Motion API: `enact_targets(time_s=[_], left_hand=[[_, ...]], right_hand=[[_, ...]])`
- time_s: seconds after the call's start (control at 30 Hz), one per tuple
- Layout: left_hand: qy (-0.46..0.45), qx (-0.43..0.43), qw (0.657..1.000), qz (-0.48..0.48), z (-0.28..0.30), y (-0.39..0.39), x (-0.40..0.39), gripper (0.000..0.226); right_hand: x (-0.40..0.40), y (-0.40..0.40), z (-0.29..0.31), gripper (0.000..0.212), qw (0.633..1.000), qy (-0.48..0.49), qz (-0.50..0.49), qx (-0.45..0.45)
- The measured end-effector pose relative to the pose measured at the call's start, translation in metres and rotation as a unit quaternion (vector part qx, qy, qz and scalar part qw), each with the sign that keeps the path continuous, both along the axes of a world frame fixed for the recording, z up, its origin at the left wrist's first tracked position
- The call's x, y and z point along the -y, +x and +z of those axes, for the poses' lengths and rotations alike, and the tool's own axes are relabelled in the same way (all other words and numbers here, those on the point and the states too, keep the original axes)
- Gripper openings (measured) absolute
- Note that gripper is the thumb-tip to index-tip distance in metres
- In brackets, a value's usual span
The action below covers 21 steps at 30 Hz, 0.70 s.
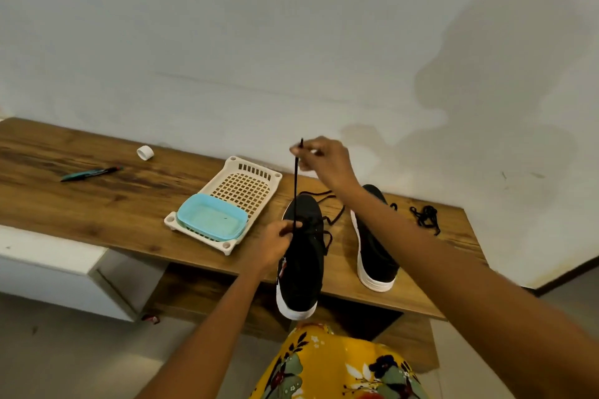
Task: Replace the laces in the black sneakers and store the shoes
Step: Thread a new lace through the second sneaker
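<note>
My left hand (274, 241) grips the near sneaker (301, 256) at its eyelets; my right hand (324, 160), raised farther back, pinches the black lace (295, 185) taut.

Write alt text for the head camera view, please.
A right hand pulls a black lace up from a black sneaker steadied by the left hand. A second sneaker, spare lace and basket sit on the wooden table.
</note>
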<state>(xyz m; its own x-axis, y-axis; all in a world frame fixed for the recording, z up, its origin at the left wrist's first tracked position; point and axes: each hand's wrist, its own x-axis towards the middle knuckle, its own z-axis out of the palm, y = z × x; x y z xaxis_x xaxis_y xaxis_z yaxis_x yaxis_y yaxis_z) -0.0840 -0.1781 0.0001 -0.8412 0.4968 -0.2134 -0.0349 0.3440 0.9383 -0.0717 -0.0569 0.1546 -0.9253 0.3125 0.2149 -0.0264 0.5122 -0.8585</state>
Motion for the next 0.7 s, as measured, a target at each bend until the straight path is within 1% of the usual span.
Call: enact_targets(time_s=[0.07, 0.13, 0.17, 0.23, 0.3, 0.37, 0.43, 0.47, 0.53, 0.57, 0.63, 0.67, 0.7], left_hand=[[-0.012, -0.015, 1.000, 0.007, -0.002, 0.000, 0.001, 0.024], [-0.024, -0.022, 0.999, 0.003, -0.002, 0.001, 0.002, 0.016], [-0.033, -0.028, 0.999, 0.007, -0.002, 0.002, 0.002, 0.017], [-0.053, -0.057, 0.996, 0.048, 0.003, 0.001, 0.001, 0.021], [-0.059, -0.102, 0.987, 0.105, 0.016, 0.000, -0.003, 0.017], [-0.040, -0.138, 0.978, 0.151, 0.035, 0.000, -0.007, 0.013], [-0.019, -0.166, 0.968, 0.187, 0.053, -0.001, -0.009, 0.016], [-0.001, -0.157, 0.966, 0.205, 0.059, -0.003, -0.009, 0.017], [0.042, -0.097, 0.965, 0.238, 0.062, -0.008, -0.008, 0.017], [0.062, -0.055, 0.964, 0.251, 0.058, -0.013, -0.008, 0.015], [0.111, 0.064, 0.952, 0.278, 0.049, -0.017, -0.005, 0.009], [0.134, 0.116, 0.939, 0.293, 0.043, -0.018, -0.005, 0.012], [0.152, 0.144, 0.926, 0.314, 0.039, -0.019, -0.004, 0.018]], right_hand=[[-0.003, -0.006, 0.033, 0.024, 0.993, -0.099, -0.018, -0.066], [-0.006, -0.010, 0.065, 0.020, 0.973, -0.181, -0.032, -0.142], [-0.010, -0.013, 0.078, 0.017, 0.961, -0.214, -0.036, -0.170], [-0.016, -0.016, 0.092, 0.014, 0.945, -0.255, -0.043, -0.200], [-0.022, -0.014, 0.086, 0.015, 0.944, -0.264, -0.054, -0.188], [-0.028, -0.007, 0.060, 0.017, 0.959, -0.229, -0.080, -0.144], [-0.031, 0.000, 0.028, 0.016, 0.974, -0.183, -0.109, -0.081], [-0.030, 0.005, 0.015, 0.017, 0.976, -0.177, -0.116, -0.054], [-0.023, 0.016, -0.008, 0.020, 0.978, -0.170, -0.120, -0.006], [-0.018, 0.021, -0.017, 0.019, 0.980, -0.158, -0.121, 0.015], [-0.002, 0.030, -0.036, 0.011, 0.981, -0.157, -0.106, 0.049], [0.008, 0.032, -0.046, 0.012, 0.979, -0.168, -0.093, 0.069], [0.018, 0.034, -0.057, 0.015, 0.977, -0.182, -0.078, 0.085]])
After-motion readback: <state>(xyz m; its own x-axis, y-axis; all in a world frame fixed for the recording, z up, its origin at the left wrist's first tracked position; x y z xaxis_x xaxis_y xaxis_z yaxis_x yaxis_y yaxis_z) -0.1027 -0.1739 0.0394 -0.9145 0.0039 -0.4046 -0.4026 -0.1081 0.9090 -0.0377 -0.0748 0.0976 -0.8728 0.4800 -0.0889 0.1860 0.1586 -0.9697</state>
